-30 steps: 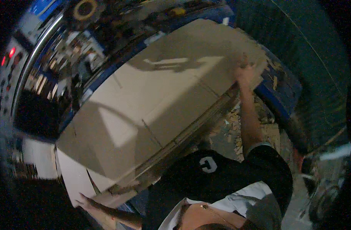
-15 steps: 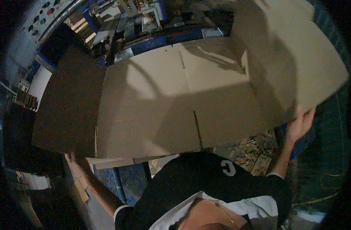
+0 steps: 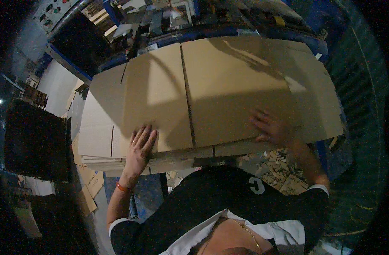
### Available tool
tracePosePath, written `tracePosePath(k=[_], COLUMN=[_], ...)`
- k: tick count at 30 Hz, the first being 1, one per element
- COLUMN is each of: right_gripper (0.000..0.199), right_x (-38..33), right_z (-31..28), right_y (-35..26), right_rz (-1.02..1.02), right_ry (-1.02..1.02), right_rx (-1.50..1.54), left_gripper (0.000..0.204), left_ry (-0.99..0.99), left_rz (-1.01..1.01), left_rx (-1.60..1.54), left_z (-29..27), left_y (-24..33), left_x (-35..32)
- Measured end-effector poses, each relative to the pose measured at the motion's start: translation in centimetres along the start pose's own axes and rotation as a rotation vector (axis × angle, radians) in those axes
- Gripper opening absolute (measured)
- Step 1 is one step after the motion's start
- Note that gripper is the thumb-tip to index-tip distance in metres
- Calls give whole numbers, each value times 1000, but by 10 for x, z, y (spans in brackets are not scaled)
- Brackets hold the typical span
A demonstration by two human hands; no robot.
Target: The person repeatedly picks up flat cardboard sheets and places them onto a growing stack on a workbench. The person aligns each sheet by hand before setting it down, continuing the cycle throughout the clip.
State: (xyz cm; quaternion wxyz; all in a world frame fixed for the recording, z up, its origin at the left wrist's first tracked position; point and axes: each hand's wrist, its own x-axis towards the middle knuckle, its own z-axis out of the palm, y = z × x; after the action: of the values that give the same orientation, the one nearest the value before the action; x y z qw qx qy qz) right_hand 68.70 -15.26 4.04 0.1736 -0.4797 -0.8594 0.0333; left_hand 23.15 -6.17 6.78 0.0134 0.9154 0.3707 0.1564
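A folded cardboard sheet (image 3: 228, 85) lies flat before me, its two panels meeting at a dark slot that runs from the far edge to the near one. Under it is a stack of cardboard blanks (image 3: 101, 159), whose layered edges show at the near left. My left hand (image 3: 142, 144) rests with its fingers stretched out on the near edge of the left panel. Over the right panel, my right hand (image 3: 273, 128) is spread and a little blurred; I cannot tell whether it presses on the board. Neither hand grips anything.
Beyond the stack stands a machine with a blue frame (image 3: 220, 34) and metal parts. A control panel (image 3: 52, 15) with buttons is at the far left. Dark stacked sheets (image 3: 37, 144) stand to the left. Cardboard scraps (image 3: 279, 170) lie below the near edge.
The raised side panels of the cardboard have been folded inward and now lie flat. Both hands have let go of the outer edges and moved inward onto or over the board.
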Motion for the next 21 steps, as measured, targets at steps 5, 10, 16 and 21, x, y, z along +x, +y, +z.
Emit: tracePosePath(k=[5,10,16,21], right_gripper=[81,81,79,81], right_x=[45,72,29,39], right_z=[-5,-30,-21,-10], right_y=[77,108,74,80], right_rz=[33,203,-2,-3], right_ry=[-54,-106,-82,85], right_rx=[-285,-252,-277,-315], left_gripper=[54,56,43,40], left_ry=[-1,-2,123,84], left_rz=[74,163,170,186], left_rx=[9,68,-84,-32], left_z=[15,32,18,31], left_y=[-3,22,7,-39], left_x=[33,66,30,62])
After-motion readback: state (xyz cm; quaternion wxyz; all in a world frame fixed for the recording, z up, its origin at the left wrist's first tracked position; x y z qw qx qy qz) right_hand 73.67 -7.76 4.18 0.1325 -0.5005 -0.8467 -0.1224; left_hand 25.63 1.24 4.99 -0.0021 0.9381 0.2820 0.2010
